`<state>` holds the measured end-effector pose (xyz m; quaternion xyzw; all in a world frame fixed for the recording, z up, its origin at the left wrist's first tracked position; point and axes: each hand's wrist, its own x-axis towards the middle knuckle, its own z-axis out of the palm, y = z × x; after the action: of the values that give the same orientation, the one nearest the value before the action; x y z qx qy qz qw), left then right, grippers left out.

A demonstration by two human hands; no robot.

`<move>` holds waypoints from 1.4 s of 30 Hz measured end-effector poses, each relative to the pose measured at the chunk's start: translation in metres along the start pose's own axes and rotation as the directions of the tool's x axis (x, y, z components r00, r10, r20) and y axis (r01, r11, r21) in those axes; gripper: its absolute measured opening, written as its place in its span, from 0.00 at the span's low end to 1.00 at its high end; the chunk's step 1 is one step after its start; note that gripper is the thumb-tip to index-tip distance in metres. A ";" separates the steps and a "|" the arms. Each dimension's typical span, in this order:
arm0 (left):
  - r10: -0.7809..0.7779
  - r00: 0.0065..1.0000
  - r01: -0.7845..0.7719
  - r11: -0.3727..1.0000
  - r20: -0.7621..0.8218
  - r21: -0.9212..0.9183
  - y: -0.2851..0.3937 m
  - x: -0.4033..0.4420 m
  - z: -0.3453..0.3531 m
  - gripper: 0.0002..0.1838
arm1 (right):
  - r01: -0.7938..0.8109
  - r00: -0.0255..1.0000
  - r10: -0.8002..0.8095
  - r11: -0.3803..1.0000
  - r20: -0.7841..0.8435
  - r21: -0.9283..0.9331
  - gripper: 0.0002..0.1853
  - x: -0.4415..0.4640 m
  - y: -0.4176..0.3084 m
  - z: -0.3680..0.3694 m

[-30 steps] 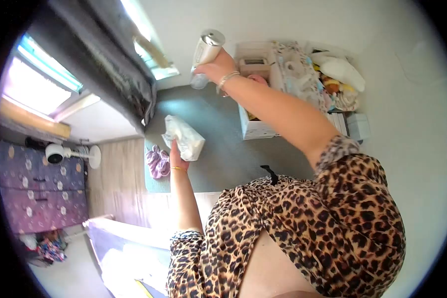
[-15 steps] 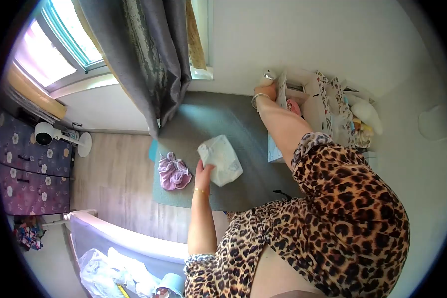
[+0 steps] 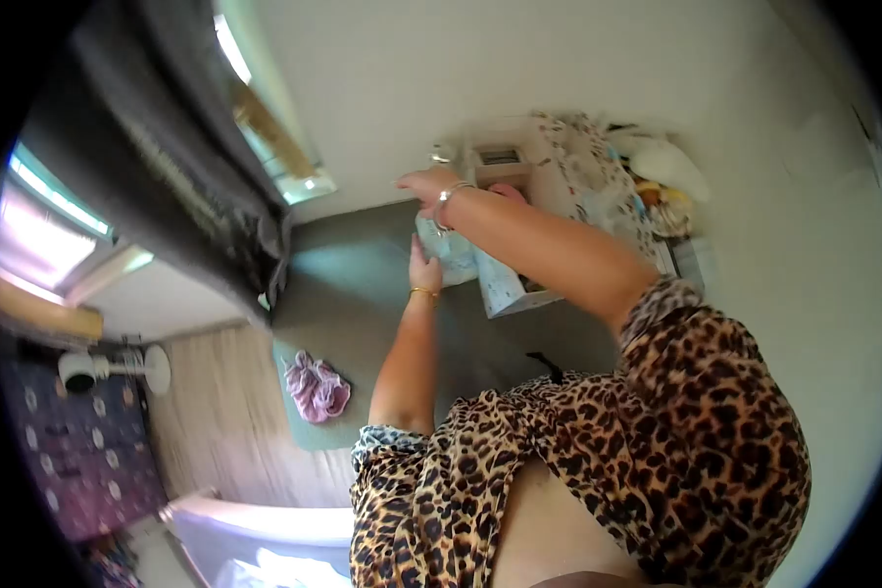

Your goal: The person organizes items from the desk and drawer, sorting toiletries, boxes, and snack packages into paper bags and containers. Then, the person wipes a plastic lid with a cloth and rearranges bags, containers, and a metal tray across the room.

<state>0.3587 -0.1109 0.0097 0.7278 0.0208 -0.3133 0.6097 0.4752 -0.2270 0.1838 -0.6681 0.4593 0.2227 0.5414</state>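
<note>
My left hand (image 3: 423,271) is closed on the edge of a white, faintly patterned folded piece (image 3: 451,257) that looks like a diaper. It lies against the left side of the organizer box, partly hidden by my right wrist. Just above it my right hand (image 3: 429,188), slightly blurred, has its fingers stretched out to the left and shows nothing in them. Behind that hand, the silver top of a pale bottle (image 3: 441,155) stands beside the box. A crumpled purple cloth (image 3: 316,388) rests on the grey mat, left of my left forearm.
The white organizer box (image 3: 508,284) has compartments with a pink item inside. A patterned bin (image 3: 598,176) with plush-like things stands to its right. Grey curtains (image 3: 167,147) hang at left. A white fan (image 3: 118,370) and a railed bed (image 3: 265,519) are lower left.
My left hand has carried the white folded piece up to the box. My right hand has come off the bottle and shifted left. The view has turned and moved right.
</note>
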 end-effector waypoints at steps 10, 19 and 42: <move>0.047 0.991 -0.015 0.971 -0.129 0.237 0.065 -0.090 -0.073 0.32 | 0.426 0.897 -0.441 0.849 -0.025 0.314 0.13 -0.218 0.060 -0.209; -0.079 0.997 0.080 0.981 -0.009 0.175 0.059 -0.351 -0.093 0.23 | 0.375 0.836 -0.394 0.918 0.383 0.127 0.15 -0.358 0.121 -0.087; -0.681 0.721 0.563 0.683 -0.128 -0.465 -0.031 -0.279 -0.176 0.15 | 0.203 0.873 -0.203 0.978 0.443 0.048 0.12 -0.219 0.090 -0.061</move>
<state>0.1980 0.1537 0.1274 0.5755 0.4213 -0.3820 0.5877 0.2814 -0.2018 0.3305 -0.6437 0.2505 0.3117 0.6524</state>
